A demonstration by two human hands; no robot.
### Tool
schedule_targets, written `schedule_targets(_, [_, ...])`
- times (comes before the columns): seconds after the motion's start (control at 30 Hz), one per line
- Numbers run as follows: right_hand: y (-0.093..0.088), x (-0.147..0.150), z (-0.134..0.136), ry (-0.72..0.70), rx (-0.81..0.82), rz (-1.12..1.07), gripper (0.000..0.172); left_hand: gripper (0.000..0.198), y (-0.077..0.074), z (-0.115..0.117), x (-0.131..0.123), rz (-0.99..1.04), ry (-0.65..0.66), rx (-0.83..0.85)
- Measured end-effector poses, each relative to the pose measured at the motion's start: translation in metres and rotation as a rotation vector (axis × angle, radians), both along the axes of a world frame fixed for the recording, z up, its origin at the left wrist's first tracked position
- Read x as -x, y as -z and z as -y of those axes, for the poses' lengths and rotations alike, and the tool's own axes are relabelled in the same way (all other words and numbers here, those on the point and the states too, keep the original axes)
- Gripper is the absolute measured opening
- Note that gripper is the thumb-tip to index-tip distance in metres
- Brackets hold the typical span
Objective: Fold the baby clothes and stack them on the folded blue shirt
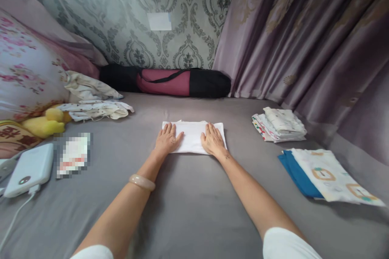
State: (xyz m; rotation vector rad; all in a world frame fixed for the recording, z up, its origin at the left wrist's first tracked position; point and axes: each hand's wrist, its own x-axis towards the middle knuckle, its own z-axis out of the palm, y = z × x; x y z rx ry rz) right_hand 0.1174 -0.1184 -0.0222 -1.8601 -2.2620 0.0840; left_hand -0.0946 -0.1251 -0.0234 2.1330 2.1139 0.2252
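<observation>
A folded white cloth [192, 137] lies flat on the grey bed sheet [188, 202], straight ahead of me. My left hand [168, 138] rests palm down on its left end, fingers stretched forward and thumb pointing inward. On the right end my right hand [213, 139] lies in the same way, flat with its fingers out. The middle of the cloth shows between the two thumbs. A small bit of fabric pokes out along the far edge. Neither hand grips anything.
To the right are a stack of folded clothes [282, 125] and a printed white cloth [331, 176] over a blue one [299, 174]. Leftward lie crumpled clothes [97, 109], a yellow plush toy [45, 123] and a cabled power bank [30, 170]. A long black-and-maroon bag [165, 81] lines the wall.
</observation>
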Motion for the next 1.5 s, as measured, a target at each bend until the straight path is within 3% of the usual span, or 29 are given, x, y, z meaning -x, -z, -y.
schedule_targets(0.13, [-0.005, -0.014, 0.002, -0.015, 0.064, 0.007, 0.056, 0.073, 0.0, 0.002, 0.007, 0.016, 0.043, -0.011])
schedule_targets(0.33, [-0.005, -0.035, 0.005, 0.037, 0.092, 0.014, 0.059, 0.063, 0.001, 0.002, 0.007, 0.061, -0.044, -0.026])
schedule_targets(0.47, [-0.008, -0.043, 0.006, 0.072, 0.11, 0.026, 0.059, 0.056, 0.003, -0.004, 0.014, 0.14, -0.01, -0.019])
schedule_targets(0.6, [-0.018, -0.033, 0.009, 0.092, -0.027, 0.058, 0.061, 0.054, 0.001, -0.004, 0.019, 0.182, -0.053, -0.023])
schedule_targets(0.73, [-0.021, -0.014, 0.011, -0.041, -0.14, 0.044, 0.062, 0.057, -0.004, 0.007, 0.021, 0.206, -0.109, -0.018])
schedule_targets(0.97, [-0.003, -0.012, 0.007, -0.031, 0.091, 0.044, 0.061, 0.053, 0.002, 0.029, 0.037, 0.169, -0.096, -0.013])
schedule_targets(1.17, [-0.019, -0.02, -0.008, -0.012, 0.287, -0.086, 0.058, 0.053, 0.007, 0.035, 0.034, 0.16, -0.089, -0.088])
schedule_targets(1.3, [-0.033, 0.005, -0.009, 0.043, 0.13, -0.097, 0.057, 0.051, 0.007, 0.038, 0.032, 0.176, -0.104, -0.137])
schedule_targets(1.5, [-0.023, 0.063, 0.006, -0.146, 0.008, -0.047, 0.064, 0.051, 0.007, 0.039, 0.035, 0.246, -0.085, -0.134])
